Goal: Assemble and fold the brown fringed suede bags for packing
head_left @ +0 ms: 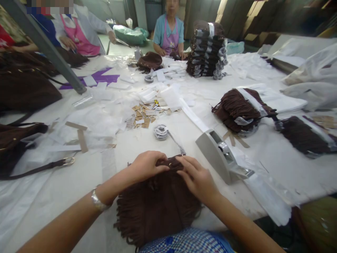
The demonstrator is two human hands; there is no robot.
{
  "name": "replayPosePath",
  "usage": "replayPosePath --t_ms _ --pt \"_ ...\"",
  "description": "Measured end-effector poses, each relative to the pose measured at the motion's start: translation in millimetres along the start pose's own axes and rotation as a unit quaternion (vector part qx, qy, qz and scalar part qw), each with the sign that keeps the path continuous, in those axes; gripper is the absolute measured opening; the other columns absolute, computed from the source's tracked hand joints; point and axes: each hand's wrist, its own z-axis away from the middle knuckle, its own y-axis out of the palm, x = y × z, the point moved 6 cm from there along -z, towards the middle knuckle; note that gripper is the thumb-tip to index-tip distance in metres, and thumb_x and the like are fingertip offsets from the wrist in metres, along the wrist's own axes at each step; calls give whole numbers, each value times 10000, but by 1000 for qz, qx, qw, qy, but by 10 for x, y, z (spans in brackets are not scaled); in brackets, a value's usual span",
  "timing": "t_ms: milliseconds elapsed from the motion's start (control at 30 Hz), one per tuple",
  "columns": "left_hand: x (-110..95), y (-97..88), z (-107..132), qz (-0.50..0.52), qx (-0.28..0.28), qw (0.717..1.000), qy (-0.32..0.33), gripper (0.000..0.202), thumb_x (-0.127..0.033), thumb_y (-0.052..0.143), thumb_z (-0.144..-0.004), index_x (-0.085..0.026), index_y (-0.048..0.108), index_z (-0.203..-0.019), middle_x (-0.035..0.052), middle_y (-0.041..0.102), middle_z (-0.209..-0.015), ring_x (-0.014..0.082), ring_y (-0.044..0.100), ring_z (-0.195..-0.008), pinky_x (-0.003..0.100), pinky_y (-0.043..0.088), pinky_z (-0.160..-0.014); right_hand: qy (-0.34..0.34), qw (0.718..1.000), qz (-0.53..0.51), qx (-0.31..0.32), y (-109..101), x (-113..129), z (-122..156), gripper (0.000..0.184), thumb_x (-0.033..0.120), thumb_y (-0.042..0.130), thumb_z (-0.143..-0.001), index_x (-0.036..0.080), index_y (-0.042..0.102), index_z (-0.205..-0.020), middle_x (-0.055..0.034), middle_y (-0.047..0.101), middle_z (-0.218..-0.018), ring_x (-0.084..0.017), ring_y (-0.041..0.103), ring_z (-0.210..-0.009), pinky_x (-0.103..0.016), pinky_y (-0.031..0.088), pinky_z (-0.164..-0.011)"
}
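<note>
A dark brown fringed bag (163, 203) lies at the table's near edge, against a blue checked cloth at my body. My left hand (149, 165) pinches the bag's top edge from the left, thumb and fingers closed on it. From the right, my right hand (196, 174) grips the same edge, close to a small metal stud. A wrapped strap (161, 132) lies coiled just beyond the bag, its tail running to the bag's top. To the right stands a grey tape dispenser (223, 156).
Brown paper tags (143, 114) lie mid-table. Fringed bags (240, 109) rest at right, with a tall wrapped stack (206, 49) behind. A metal post (52, 45) slants at left, near more brown bags (26, 91). Co-workers (168, 33) are across the table.
</note>
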Motion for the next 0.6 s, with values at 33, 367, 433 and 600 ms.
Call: replayPosePath --t_ms 33,367,433,600 --pt "-56 -17 58 -9 -8 1000 8 207 -383 643 -854 -237 701 -989 18 724 -895 205 656 -816 278 465 -715 -14 1000 7 27 49 36 32 467 175 506 -967 280 458 -1419 -92 520 -1397 -230 560 -1217 -378 534 -976" --pt "-95 -109 117 120 109 986 50 259 -151 475 -904 -237 720 -905 -22 739 -834 140 668 -741 219 480 -717 -93 995 -11 -35 226 110 190 237 121 486 -955 217 661 -1083 -68 687 -959 -185 658 -861 -278 560 -747" --pt "79 -141 -110 53 64 996 26 259 -120 492 -860 -216 729 -897 8 744 -845 168 673 -769 246 490 -727 -95 995 -23 -20 253 80 234 243 147 513 -961 242 666 -1125 -51 686 -929 -179 650 -825 -274 543 -718" --pt "2 107 -459 -22 55 989 137 306 -103 522 -856 -222 723 -1054 54 738 -1003 204 680 -906 284 506 -814 -39 998 -54 14 310 -42 300 197 231 574 -956 299 693 -1098 -12 710 -901 -176 662 -772 -279 529 -694"
